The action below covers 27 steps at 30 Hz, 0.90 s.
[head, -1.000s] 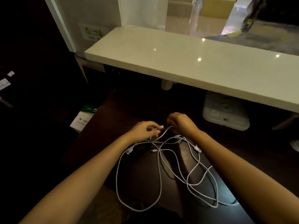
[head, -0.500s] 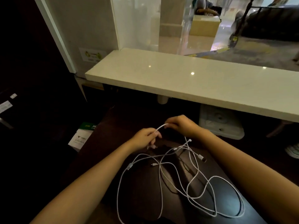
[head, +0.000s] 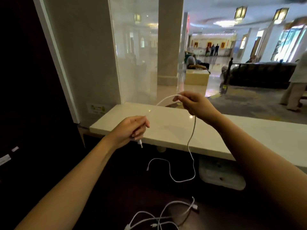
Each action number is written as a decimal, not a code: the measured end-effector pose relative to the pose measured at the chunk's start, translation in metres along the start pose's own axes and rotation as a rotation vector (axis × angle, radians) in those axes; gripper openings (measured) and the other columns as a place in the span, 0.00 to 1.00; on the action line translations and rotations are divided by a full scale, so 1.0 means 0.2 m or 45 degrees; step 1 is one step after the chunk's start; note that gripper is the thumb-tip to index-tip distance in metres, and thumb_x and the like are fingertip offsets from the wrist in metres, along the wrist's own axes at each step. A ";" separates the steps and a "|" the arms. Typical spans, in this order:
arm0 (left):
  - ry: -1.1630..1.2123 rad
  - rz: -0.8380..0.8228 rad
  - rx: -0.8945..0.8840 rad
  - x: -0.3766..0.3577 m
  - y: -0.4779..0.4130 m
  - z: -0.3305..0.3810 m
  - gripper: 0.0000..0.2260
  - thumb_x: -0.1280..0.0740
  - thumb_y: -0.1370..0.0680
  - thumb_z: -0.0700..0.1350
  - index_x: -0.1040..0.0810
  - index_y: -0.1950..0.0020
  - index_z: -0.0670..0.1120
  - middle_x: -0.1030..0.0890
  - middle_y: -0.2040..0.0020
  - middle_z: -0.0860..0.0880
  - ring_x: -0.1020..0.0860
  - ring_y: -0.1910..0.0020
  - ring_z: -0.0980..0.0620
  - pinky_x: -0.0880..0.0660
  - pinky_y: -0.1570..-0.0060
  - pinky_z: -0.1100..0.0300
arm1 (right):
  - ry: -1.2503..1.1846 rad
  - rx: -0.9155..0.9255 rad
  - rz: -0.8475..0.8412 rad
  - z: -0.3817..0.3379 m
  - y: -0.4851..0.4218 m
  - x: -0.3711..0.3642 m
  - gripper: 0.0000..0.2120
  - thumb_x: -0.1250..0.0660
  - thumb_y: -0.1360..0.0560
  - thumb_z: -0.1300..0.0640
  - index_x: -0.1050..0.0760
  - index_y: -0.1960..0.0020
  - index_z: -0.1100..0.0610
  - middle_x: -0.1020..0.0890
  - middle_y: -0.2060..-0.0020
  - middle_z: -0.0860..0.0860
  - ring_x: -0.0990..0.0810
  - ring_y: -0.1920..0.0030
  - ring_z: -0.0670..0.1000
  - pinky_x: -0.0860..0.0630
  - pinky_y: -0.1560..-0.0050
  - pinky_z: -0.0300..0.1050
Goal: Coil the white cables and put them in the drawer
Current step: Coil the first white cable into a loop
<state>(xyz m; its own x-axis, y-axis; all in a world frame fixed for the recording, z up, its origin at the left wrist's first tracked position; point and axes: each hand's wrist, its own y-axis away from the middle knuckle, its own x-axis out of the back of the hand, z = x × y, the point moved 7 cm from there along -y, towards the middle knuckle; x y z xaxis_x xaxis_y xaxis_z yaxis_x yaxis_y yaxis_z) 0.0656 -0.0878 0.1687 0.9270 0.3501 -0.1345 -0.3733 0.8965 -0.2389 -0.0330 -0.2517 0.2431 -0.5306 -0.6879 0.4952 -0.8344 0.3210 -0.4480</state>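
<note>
One white cable (head: 191,140) is lifted off the dark desk (head: 116,188). My left hand (head: 132,128) grips it close to one plug, which sticks out below my fingers. My right hand (head: 192,103) pinches the same cable higher up, level with the glass. Between the hands the cable arches; from my right hand it hangs down, loops, and its free end dangles above the desk. The other white cables (head: 162,216) lie tangled on the desk at the bottom middle. No drawer is in view.
A pale stone counter (head: 166,128) runs across in front, with a glass pane (head: 137,55) above it. Beneath the counter sits a white plastic box (head: 221,176). Beyond the glass is a lobby with people. The left side is dark.
Both hands have risen from the desk with one cable and pulled it free of the tangle. My right hand went higher and further right. The view has tilted upward.
</note>
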 end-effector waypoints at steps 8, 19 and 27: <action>0.403 -0.002 -0.329 -0.12 -0.27 0.61 0.15 0.48 0.19 0.47 0.26 0.40 0.44 0.28 0.75 0.54 0.37 0.81 0.59 0.40 0.81 0.69 | 0.246 0.018 -0.047 -0.09 -0.15 -0.11 0.15 0.45 0.20 0.53 0.22 0.51 0.58 0.30 0.74 0.49 0.30 0.72 0.46 0.32 0.67 0.37; -0.821 0.569 -0.216 0.16 -0.15 0.61 0.18 0.48 0.18 0.48 0.37 0.28 0.52 0.23 0.61 0.53 0.32 0.66 0.56 0.32 0.67 0.66 | 1.068 0.407 -0.501 -0.50 0.02 -0.51 0.13 0.45 0.21 0.50 0.27 0.49 0.58 0.20 0.57 0.54 0.22 0.57 0.55 0.31 0.58 0.44; -0.244 0.203 0.031 0.01 -0.03 0.43 0.15 0.46 0.19 0.47 0.22 0.54 0.43 0.23 0.71 0.50 0.26 0.72 0.55 0.29 0.71 0.64 | 0.721 0.497 -0.107 -0.76 -0.24 -0.22 0.11 0.34 0.26 0.50 0.23 0.52 0.58 0.24 0.62 0.46 0.26 0.65 0.42 0.29 0.60 0.34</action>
<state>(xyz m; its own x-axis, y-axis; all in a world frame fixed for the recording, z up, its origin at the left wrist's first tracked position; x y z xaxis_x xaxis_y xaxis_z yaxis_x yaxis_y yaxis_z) 0.0726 -0.0685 0.2526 0.8475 0.5305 0.0169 -0.5163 0.8314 -0.2054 0.0069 -0.1379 0.3557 -0.5511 -0.2203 0.8048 -0.8177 -0.0493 -0.5735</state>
